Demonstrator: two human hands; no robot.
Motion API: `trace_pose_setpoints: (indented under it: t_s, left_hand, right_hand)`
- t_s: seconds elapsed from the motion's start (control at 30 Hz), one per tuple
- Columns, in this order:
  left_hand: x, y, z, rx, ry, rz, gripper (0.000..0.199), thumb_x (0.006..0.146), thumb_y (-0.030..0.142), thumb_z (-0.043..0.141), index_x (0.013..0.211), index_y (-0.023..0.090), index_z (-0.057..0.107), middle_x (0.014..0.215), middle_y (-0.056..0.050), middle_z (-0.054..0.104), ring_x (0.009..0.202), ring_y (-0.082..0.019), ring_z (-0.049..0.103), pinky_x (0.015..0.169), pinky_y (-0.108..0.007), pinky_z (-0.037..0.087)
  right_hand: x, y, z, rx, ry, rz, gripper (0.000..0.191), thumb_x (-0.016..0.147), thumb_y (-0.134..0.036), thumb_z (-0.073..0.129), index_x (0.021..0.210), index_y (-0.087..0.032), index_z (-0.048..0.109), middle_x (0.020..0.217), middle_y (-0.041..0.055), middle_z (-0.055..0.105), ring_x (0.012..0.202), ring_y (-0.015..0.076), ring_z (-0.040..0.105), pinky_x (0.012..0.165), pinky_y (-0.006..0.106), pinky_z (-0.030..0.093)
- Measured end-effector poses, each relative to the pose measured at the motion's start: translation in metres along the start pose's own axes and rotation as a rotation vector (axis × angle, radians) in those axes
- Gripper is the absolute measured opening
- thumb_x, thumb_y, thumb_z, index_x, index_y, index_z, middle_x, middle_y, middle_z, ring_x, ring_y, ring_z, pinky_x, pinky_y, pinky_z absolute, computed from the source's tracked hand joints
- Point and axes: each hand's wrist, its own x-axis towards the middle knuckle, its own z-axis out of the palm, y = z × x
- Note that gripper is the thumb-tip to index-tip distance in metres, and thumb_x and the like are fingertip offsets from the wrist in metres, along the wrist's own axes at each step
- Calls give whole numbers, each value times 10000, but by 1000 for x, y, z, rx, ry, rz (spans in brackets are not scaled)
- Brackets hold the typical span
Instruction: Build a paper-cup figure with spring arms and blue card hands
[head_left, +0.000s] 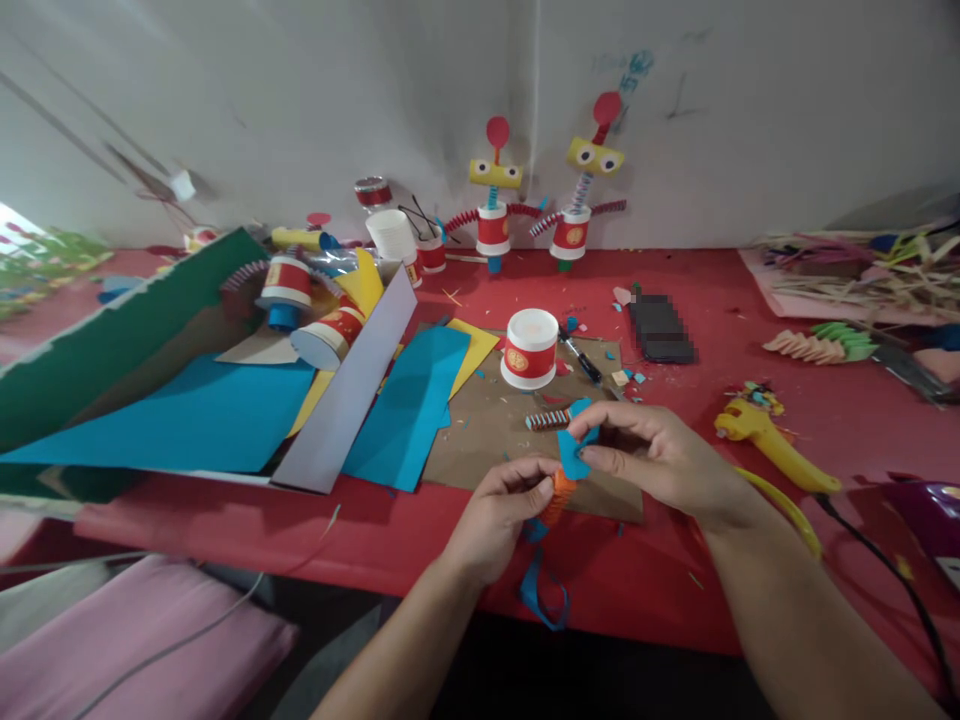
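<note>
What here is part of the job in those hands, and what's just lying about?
Likely in the job:
- Left hand: orange folded strip
- Right hand: blue paper piece
- Perhaps upturned cup, glue gun

Seemingly just lying about:
- Dark blurred object
- Pink cloth

A blue paper piece [574,457] tops a tilted, pleated orange strip [558,498], both above the red table [300,530].

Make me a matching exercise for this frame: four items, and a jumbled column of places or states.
1. Glue gun
2. Folded orange strip
3. Cut blue piece
4. Upside-down cup

A. Pinched by the right hand
B. Standing on the brown board
C. Yellow, lying on the red table
D. Held in the left hand

Pairs: 1-C, 2-D, 3-A, 4-B
</note>
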Motion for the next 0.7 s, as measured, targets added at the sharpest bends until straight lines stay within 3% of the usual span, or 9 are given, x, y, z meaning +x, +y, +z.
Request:
trace_pose_setpoints:
  t_s: [0.43, 0.57, 0.7]
  left_hand:
    - [1, 3, 1, -117, -29, -117, 270, 703, 381, 765, 800, 129, 758, 727, -81, 712, 700, -155, 625, 736, -254, 429]
    - [0, 4, 2, -130, -40, -130, 255, 685, 372, 772, 780, 135, 757, 731, -86, 713, 709, -174, 635, 790, -289, 443]
    - [0, 4, 2, -125, -28, -146, 251, 677, 357, 772, 770, 125, 750, 728, -100, 711, 696, -181, 631, 750, -295, 441]
  right_hand:
    - [0, 6, 4, -19, -37, 18, 192, 848, -344, 661, 996, -223, 671, 918, 15, 691, 821, 146, 636, 725, 257, 500]
    - [-1, 6, 5, -47, -49, 20, 209, 850, -362, 654, 1007, -226, 679, 871, 18, 685, 754, 148, 623, 679, 274, 499]
    - [-1, 6, 4, -54, -48, 1, 197, 843, -352, 664, 992, -224, 687, 843, 16, 682, 720, 141, 610, 655, 270, 488]
